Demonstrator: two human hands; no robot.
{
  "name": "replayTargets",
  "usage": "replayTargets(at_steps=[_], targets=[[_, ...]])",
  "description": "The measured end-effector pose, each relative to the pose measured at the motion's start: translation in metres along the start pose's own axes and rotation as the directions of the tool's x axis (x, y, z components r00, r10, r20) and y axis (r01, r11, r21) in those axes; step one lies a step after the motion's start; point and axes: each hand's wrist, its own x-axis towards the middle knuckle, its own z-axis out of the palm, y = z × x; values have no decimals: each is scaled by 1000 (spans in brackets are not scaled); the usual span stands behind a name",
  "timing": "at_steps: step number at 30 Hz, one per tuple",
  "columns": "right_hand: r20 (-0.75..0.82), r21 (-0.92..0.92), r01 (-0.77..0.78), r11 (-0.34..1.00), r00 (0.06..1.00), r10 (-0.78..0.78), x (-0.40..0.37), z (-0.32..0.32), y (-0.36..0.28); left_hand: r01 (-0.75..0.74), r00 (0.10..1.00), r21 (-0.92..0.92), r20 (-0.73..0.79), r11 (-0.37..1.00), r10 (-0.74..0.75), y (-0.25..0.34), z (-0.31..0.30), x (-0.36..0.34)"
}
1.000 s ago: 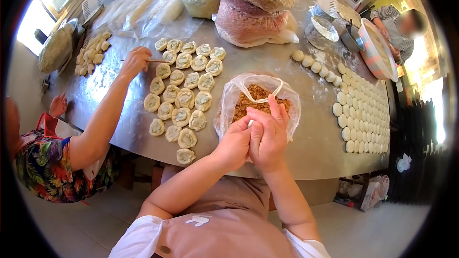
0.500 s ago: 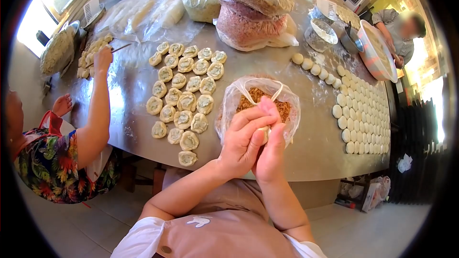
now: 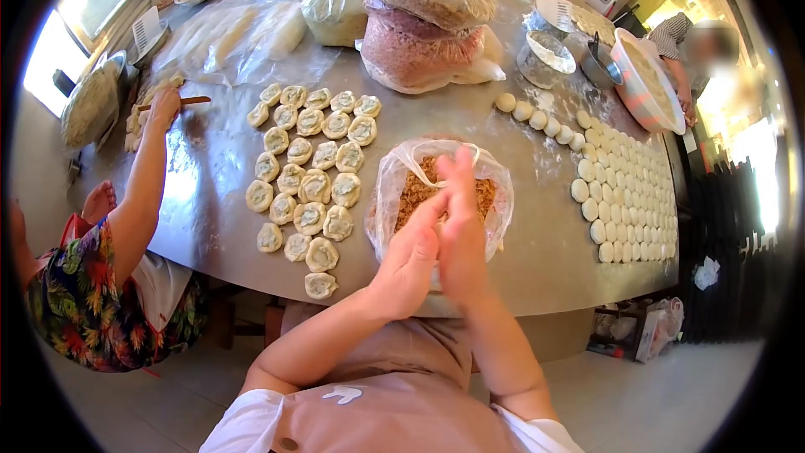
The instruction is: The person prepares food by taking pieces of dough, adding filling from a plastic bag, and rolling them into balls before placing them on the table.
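Observation:
My left hand (image 3: 407,264) and my right hand (image 3: 461,239) press palm to palm, fingers fairly straight and pointing away from me. Between the palms sits a dough ball, hidden now but partly visible a moment earlier. Just beyond and beneath my hands stands an open clear plastic bag (image 3: 380,205) with brown crumbly filling (image 3: 414,195) in it. To the left of the bag, dough buns (image 3: 314,187) with pale tops lie in uneven rows. Smooth flattened dough rounds (image 3: 616,193) are lined up on the right side of the metal table (image 3: 537,277).
At the left, a co-worker's hand (image 3: 165,106) holds a brown stick-like tool (image 3: 194,100) over dough pieces. Filled plastic bags (image 3: 419,54) are stacked at the back. A metal pot (image 3: 545,60) and a large tub (image 3: 641,84) stand back right, near another person (image 3: 683,50).
My hands have gone from cupped around the dough to flatter, palm against palm. The co-worker's hand has moved slightly and the tool has turned. The whole view has shifted a little.

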Motion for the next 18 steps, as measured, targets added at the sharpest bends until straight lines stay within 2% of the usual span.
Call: replayTargets(at_steps=[2,3,5,6,7,8,9,10,11,12,13,14,15,16,17,18], targets=[[-147,-92,40,995,988,-54,11,-10,10,13,999,-88,41,996,-9,-3,6,-6],[-214,-140,59,988,973,-88,17,-13,13,21,1000,-102,13,995,-20,-4,8,-5],[-247,-55,97,994,963,-107,17,-7,6,-8,997,-71,-75,997,3,-2,11,3],[-217,83,107,991,972,-87,11,8,-17,-36,991,-21,-133,999,33,0,13,8],[-147,243,109,964,986,-75,7,6,-15,-59,980,31,-190,998,63,2,15,12],[-77,396,88,914,995,-62,3,3,-12,-37,980,80,-192,996,52,8,11,15],[-96,486,94,869,994,-55,0,6,-13,-16,980,129,-195,991,41,11,8,16],[-111,570,101,815,993,-45,-3,8,-15,-1,934,-120,-356,993,-43,5,13,17],[-125,648,108,754,992,-35,-5,10,-16,1,943,-191,-326,982,-64,4,4,17],[-140,600,150,786,987,-82,-7,9,-12,6,952,-262,-294,965,-86,7,-9,18],[-103,470,119,875,991,-80,-12,9,-10,14,960,-332,-260,943,-106,11,-17,20],[-68,326,92,941,995,-74,-19,9,-9,3,921,-370,-360,929,-146,15,-15,21],[-35,170,69,983,997,-64,-24,10,-7,-26,914,-321,-391,947,-108,17,-13,21],[-57,154,127,980,991,-120,-25,18,5,-55,906,-272,-419,961,-67,17,-11,22],[-70,219,80,973,995,-67,-28,23,5,-83,897,-223,-441,971,-25,17,-10,23],[-79,281,34,959,997,-12,-31,26,5,-42,932,-110,-364,993,-1,23,-10,22]])
